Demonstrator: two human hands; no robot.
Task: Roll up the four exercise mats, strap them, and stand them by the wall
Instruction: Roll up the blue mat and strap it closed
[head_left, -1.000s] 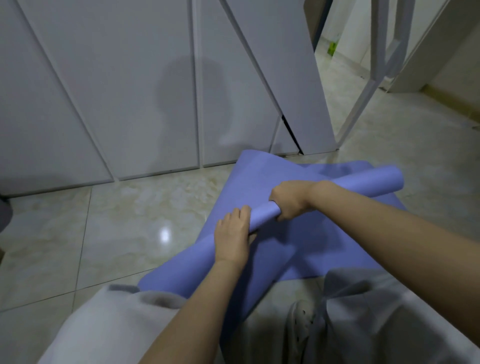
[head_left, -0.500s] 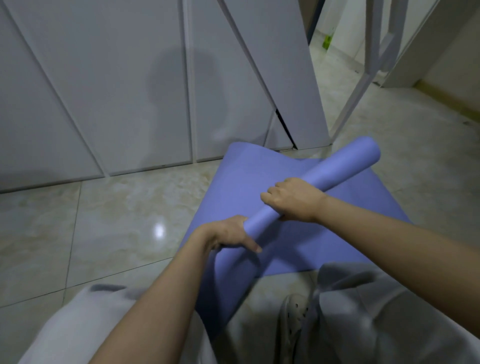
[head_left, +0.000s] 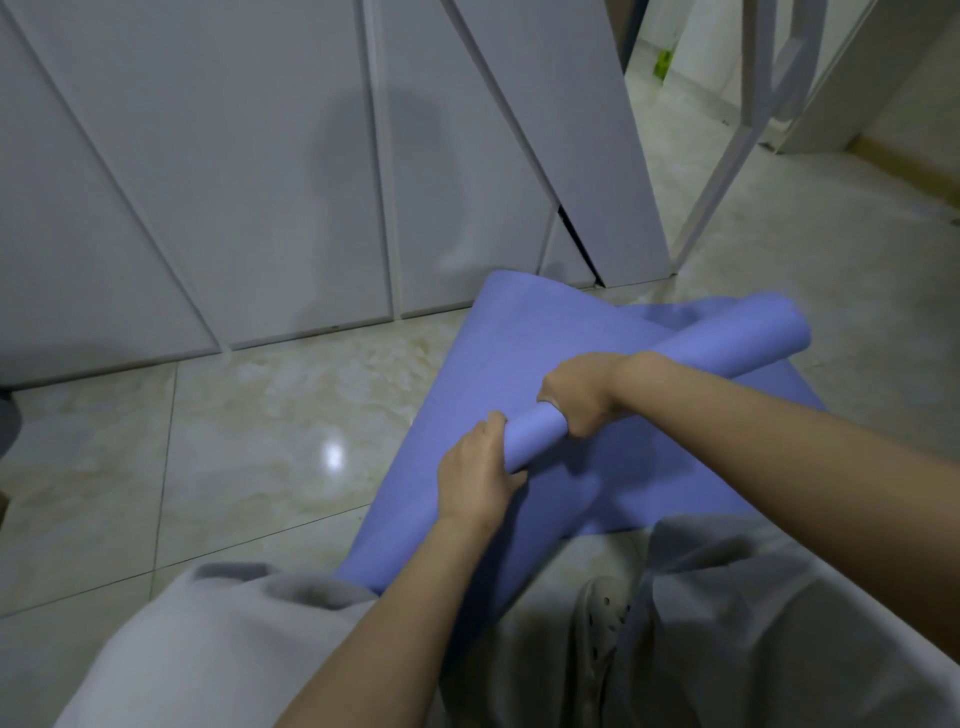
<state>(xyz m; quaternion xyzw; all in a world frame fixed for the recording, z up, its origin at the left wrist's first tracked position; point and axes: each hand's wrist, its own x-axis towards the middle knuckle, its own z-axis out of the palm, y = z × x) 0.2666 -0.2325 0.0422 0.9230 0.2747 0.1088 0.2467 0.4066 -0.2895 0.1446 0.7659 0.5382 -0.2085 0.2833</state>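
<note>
A purple exercise mat (head_left: 524, 343) lies partly unrolled on the tiled floor, its far end curling up against the white panels. Its near part is wound into a narrow roll (head_left: 727, 340) that runs diagonally from lower left to upper right. My right hand (head_left: 582, 397) is wrapped over the middle of the roll, knuckles up. My left hand (head_left: 475, 475) grips the roll's lower left part, where the mat widens into a loose flap. No other mats or straps are in view.
White cabinet panels (head_left: 234, 182) stand close ahead, one slab leaning at the right. A white metal frame (head_left: 727, 166) rises at the upper right beside an open doorway. My grey-trousered knees and a light shoe (head_left: 605, 618) are at the bottom. Glossy floor tiles (head_left: 234, 441) spread to the left.
My left hand has shifted from resting beside the roll to gripping it. The roll's far end has dropped and turned slightly rightward, and my right hand has rolled over it.
</note>
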